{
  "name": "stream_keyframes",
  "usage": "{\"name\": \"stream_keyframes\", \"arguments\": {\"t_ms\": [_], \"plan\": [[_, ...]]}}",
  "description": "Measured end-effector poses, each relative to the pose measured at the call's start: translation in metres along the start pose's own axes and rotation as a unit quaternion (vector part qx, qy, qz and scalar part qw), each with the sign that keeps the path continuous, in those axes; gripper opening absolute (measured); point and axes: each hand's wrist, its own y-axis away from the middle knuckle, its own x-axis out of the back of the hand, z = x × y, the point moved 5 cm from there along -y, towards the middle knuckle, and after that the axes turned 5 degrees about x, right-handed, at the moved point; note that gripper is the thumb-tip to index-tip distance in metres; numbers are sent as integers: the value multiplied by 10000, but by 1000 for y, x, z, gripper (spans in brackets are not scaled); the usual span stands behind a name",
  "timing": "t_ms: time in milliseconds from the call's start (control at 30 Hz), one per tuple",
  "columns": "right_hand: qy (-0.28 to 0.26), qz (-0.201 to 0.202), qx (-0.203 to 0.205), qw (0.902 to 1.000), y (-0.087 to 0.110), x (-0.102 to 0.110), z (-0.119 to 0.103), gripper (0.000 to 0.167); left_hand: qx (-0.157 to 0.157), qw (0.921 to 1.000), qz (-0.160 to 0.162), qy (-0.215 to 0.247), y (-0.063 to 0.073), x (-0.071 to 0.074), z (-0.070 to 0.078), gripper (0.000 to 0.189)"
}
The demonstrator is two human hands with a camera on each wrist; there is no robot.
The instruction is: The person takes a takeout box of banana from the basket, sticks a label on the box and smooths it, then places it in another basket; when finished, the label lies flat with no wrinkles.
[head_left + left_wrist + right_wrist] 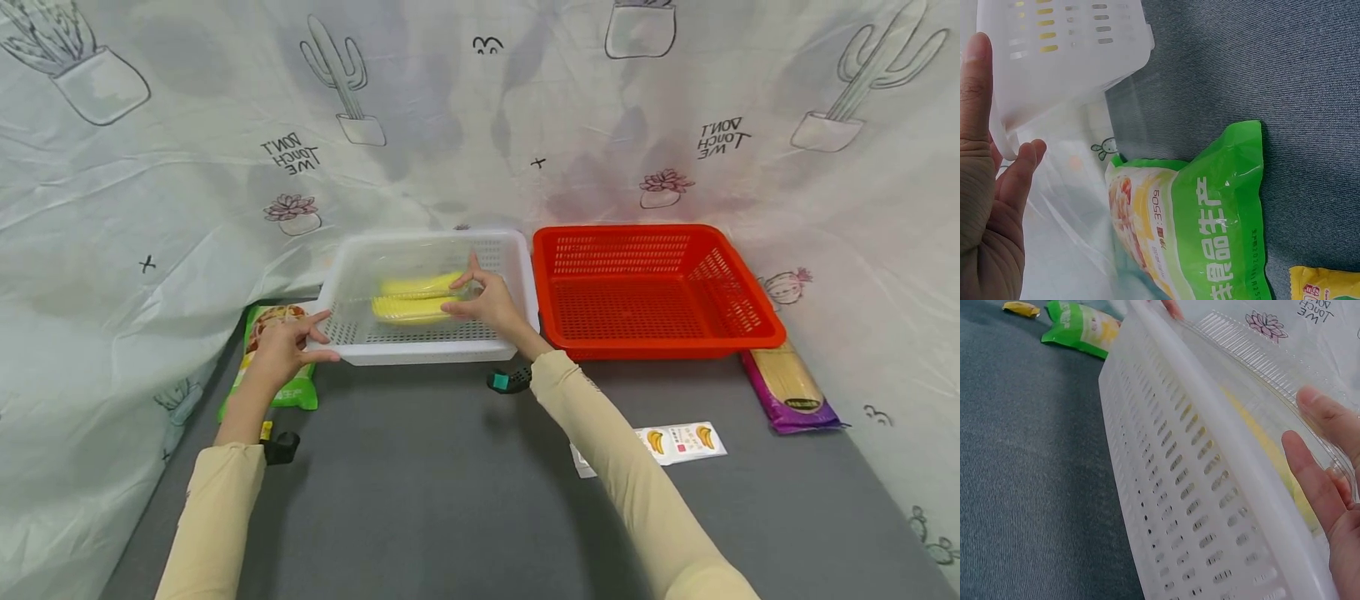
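My left hand [283, 350] pinches the front left corner of a white slotted plastic basket [427, 353] by its rim. Inside this basket lies a clear plastic pack [1272, 381] with two long yellow ribbed pieces [412, 310] that look like corn cobs. My right hand [489, 300] reaches over the basket and holds the pack's right end between thumb and fingers. Its serrated clear edge stands up beside the basket rim in the right wrist view. Near my left hand, a green food bag [1216, 219] lies on the table.
A red slotted basket [660, 343] stands right of the white one. Farther right is a purple pack of noodles [795, 387]. A white banana-print packet [682, 442] lies partly under my right forearm. A small yellow packet [1329, 284] sits near the green bag. Printed cloth [465, 108] hangs behind.
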Motion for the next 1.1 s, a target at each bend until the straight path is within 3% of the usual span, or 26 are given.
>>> {"name": "stream_keyframes", "arguments": {"t_ms": [267, 633, 900, 1100], "plan": [[-333, 8, 135, 9994, 7, 6, -5, 38, -123, 9998, 118, -55, 2, 2, 0, 24], [254, -91, 427, 9987, 18, 14, -10, 31, -157, 9998, 82, -114, 2, 2, 4, 24], [-395, -147, 354, 9985, 26, 16, -15, 34, -225, 9994, 115, -233, -2, 0, 5, 26], [-493, -214, 326, 9980, 30, 16, -20, 37, -362, 9988, 216, -239, 0, 0, 5, 28]]}}
